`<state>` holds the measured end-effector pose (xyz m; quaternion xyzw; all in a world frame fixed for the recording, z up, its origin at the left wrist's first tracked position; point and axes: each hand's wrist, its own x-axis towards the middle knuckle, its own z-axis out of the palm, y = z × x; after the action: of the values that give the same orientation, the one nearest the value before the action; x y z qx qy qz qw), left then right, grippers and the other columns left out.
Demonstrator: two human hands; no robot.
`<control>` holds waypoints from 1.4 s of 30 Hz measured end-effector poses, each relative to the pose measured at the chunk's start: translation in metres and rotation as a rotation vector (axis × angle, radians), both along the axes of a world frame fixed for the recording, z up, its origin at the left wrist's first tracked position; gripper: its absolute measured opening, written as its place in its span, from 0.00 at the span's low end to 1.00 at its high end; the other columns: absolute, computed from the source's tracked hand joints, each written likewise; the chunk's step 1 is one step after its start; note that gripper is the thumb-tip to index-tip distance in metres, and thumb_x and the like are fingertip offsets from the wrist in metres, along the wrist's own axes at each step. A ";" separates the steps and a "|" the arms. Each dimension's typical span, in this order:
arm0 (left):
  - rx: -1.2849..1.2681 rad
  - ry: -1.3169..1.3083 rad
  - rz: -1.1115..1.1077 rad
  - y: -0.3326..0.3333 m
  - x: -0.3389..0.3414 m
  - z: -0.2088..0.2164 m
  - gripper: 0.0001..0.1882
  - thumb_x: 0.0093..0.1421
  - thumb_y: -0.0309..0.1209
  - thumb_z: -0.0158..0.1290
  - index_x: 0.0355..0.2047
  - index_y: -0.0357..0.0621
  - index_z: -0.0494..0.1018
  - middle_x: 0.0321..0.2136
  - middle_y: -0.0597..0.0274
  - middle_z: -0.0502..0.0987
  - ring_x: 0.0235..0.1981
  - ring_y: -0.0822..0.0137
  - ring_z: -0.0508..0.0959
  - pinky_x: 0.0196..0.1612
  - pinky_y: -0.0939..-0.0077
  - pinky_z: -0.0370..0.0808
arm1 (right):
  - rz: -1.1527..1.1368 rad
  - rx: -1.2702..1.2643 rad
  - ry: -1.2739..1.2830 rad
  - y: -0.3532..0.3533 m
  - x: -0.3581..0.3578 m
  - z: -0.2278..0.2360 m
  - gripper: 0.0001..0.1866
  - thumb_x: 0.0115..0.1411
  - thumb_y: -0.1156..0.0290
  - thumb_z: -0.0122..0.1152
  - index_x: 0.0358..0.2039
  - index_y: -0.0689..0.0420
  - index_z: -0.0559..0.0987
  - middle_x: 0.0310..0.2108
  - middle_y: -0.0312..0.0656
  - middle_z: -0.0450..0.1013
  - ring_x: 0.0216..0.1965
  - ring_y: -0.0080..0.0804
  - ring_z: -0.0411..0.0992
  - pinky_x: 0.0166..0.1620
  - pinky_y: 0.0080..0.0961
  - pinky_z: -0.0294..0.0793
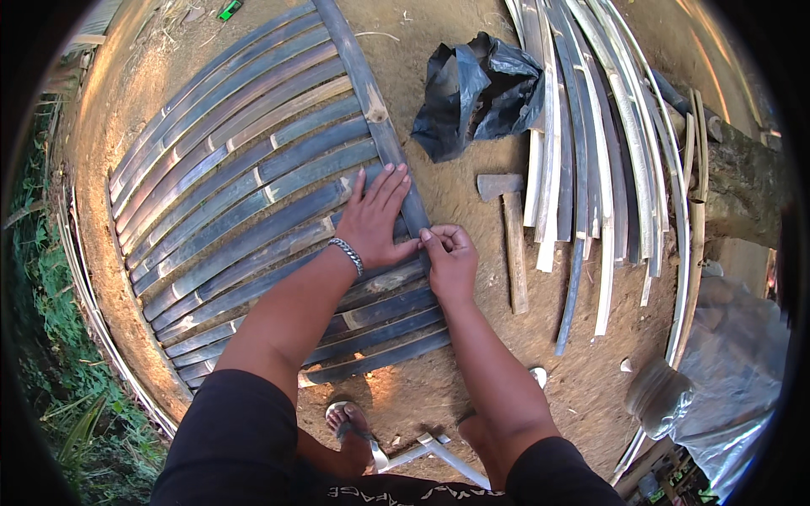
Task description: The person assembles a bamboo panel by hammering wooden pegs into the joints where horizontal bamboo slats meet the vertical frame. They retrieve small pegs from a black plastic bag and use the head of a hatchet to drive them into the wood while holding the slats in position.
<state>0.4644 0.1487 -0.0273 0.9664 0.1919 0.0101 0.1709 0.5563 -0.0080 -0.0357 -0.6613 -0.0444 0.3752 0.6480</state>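
Observation:
A panel of dark split bamboo slats point(245, 202) lies on the dirt ground, with a crosspiece slat point(371, 101) running over its right side. My left hand point(375, 219) lies flat with fingers spread on the slats beside the crosspiece; a metal bracelet sits on its wrist. My right hand point(450, 253) is pinched shut at the crosspiece's lower part, touching my left thumb; whatever small thing it pinches is hidden by the fingers.
A hammer point(510, 236) lies on the dirt just right of my hands. A black plastic bag point(477, 93) sits beyond it. Several loose bamboo strips point(591, 169) lie at the right. My sandalled foot point(350, 426) is below the panel. Grass borders the left.

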 end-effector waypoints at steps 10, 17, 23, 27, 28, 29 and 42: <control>-0.059 -0.166 -0.025 0.000 -0.006 -0.005 0.42 0.59 0.49 0.62 0.68 0.40 0.66 0.73 0.54 0.62 0.76 0.56 0.58 0.78 0.47 0.46 | -0.015 -0.006 -0.121 0.008 -0.001 0.001 0.05 0.66 0.75 0.69 0.37 0.63 0.81 0.33 0.39 0.81 0.34 0.20 0.77 0.40 0.21 0.75; -0.054 -0.180 -0.045 0.002 -0.011 -0.005 0.36 0.60 0.48 0.61 0.64 0.42 0.71 0.71 0.57 0.67 0.75 0.57 0.61 0.78 0.47 0.48 | 0.165 -0.320 -0.696 0.005 0.003 0.004 0.04 0.61 0.76 0.70 0.34 0.59 0.82 0.34 0.47 0.78 0.35 0.42 0.79 0.42 0.35 0.77; -0.144 -0.222 0.000 0.000 -0.006 -0.008 0.29 0.64 0.44 0.59 0.61 0.44 0.72 0.70 0.58 0.68 0.75 0.55 0.59 0.78 0.45 0.46 | 0.136 -0.187 -0.897 0.003 0.003 -0.011 0.04 0.59 0.76 0.71 0.34 0.59 0.82 0.35 0.48 0.78 0.41 0.49 0.77 0.45 0.40 0.76; -0.297 -0.272 0.069 -0.008 -0.005 -0.012 0.18 0.67 0.41 0.56 0.53 0.46 0.78 0.70 0.56 0.69 0.76 0.51 0.58 0.78 0.43 0.43 | 0.041 -0.119 -0.815 0.007 0.001 -0.012 0.05 0.59 0.77 0.71 0.35 0.58 0.83 0.36 0.47 0.78 0.40 0.47 0.78 0.45 0.38 0.77; -0.309 -0.269 0.077 -0.010 -0.005 -0.013 0.16 0.68 0.40 0.56 0.51 0.47 0.80 0.70 0.55 0.69 0.76 0.50 0.57 0.78 0.43 0.42 | 0.026 -0.098 -0.798 0.007 0.000 -0.014 0.05 0.59 0.77 0.71 0.36 0.58 0.83 0.37 0.47 0.78 0.40 0.47 0.78 0.45 0.38 0.77; -0.340 -0.292 0.092 -0.011 -0.003 -0.014 0.14 0.69 0.40 0.56 0.48 0.48 0.81 0.69 0.56 0.70 0.76 0.50 0.57 0.78 0.43 0.42 | 0.017 -0.083 -0.815 0.007 0.001 -0.014 0.05 0.59 0.77 0.71 0.36 0.58 0.84 0.37 0.47 0.79 0.40 0.47 0.78 0.45 0.37 0.77; -0.559 -0.358 0.229 -0.016 0.003 -0.017 0.08 0.65 0.40 0.62 0.33 0.55 0.86 0.59 0.66 0.82 0.76 0.53 0.59 0.78 0.43 0.36 | 0.036 -0.148 -0.818 0.008 0.000 -0.018 0.05 0.59 0.74 0.72 0.36 0.54 0.86 0.35 0.44 0.79 0.39 0.45 0.78 0.44 0.38 0.77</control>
<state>0.4677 0.1327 -0.0442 0.8374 0.2613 0.1456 0.4575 0.5564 -0.0005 -0.0533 -0.7997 -0.2827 0.0949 0.5211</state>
